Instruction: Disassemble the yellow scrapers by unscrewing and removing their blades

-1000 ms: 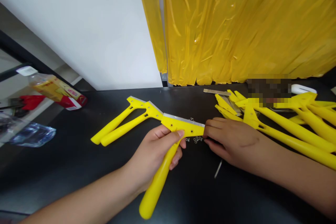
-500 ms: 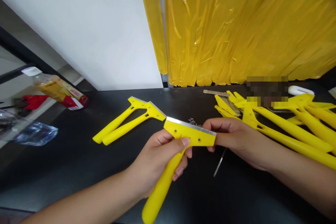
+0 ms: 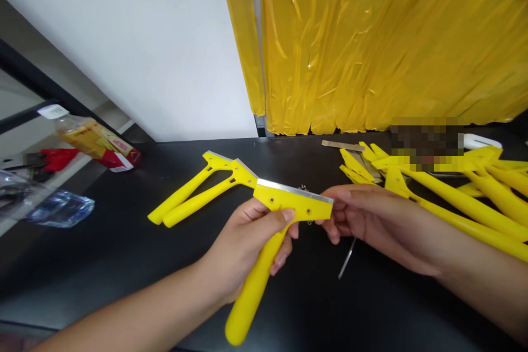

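My left hand is closed around the neck of a yellow scraper, thumb across the front of its head. A metal blade strip runs along the head's top edge, and two screw holes show in the face. My right hand is at the right end of the head, its fingers bent and closed together; the fingertips are partly hidden, and I cannot make out what they hold. Small metal screws or nuts lie behind the head, mostly covered by it. A thin metal rod lies below my right hand.
Two yellow scrapers lie on the black table at left. More yellow scrapers and parts are piled at right, with a flat strip behind. A drink bottle leans at far left; yellow film hangs behind.
My right hand has turned and its fingers have shifted lower beside the scraper head. The held scraper has moved slightly up and left.
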A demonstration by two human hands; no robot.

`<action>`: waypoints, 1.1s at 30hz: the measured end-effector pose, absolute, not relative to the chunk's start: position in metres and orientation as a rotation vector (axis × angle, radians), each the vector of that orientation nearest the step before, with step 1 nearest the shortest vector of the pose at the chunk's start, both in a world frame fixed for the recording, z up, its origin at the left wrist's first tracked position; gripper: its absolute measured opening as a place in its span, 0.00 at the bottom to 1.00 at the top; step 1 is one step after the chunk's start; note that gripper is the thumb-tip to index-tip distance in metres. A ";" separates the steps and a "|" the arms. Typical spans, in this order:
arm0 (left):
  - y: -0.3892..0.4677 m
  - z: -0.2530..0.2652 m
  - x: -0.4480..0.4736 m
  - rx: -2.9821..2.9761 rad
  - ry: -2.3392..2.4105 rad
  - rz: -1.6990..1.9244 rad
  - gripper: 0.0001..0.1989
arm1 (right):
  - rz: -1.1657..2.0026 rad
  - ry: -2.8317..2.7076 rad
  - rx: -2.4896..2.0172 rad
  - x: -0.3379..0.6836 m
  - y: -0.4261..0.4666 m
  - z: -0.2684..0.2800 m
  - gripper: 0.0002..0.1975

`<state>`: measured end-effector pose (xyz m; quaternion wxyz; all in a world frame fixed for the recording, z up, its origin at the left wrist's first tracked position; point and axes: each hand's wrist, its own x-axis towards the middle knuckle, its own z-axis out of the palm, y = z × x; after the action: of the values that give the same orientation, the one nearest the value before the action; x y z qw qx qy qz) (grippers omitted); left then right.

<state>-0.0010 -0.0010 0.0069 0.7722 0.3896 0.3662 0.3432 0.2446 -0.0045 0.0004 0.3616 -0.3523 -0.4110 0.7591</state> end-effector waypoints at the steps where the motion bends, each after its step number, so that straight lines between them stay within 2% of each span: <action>1: -0.001 0.007 -0.001 0.847 0.795 0.747 0.12 | 1.961 -1.065 -0.893 0.245 -0.005 0.001 0.20; 8: -0.001 0.005 -0.001 0.878 0.787 0.743 0.11 | 1.997 -1.091 -0.902 0.245 -0.009 0.004 0.14; 19: -0.006 0.008 -0.003 1.013 0.849 0.674 0.16 | 1.903 -1.218 -1.005 0.244 -0.009 0.007 0.16; 28: 0.002 0.001 -0.001 0.874 0.816 0.566 0.17 | 1.447 -1.690 -1.260 0.253 0.001 0.012 0.17; 31: 0.004 0.004 -0.002 0.870 0.848 0.594 0.17 | 1.265 -1.832 -1.300 0.255 0.003 0.009 0.20; 33: 0.004 0.007 -0.002 0.882 0.875 0.649 0.17 | 1.117 -1.931 -1.332 0.257 0.004 0.005 0.19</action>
<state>-0.0024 0.0044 0.0067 0.7643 0.4059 0.4025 0.2984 0.2572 0.0037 0.0046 0.2686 -0.4940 -0.7158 0.4140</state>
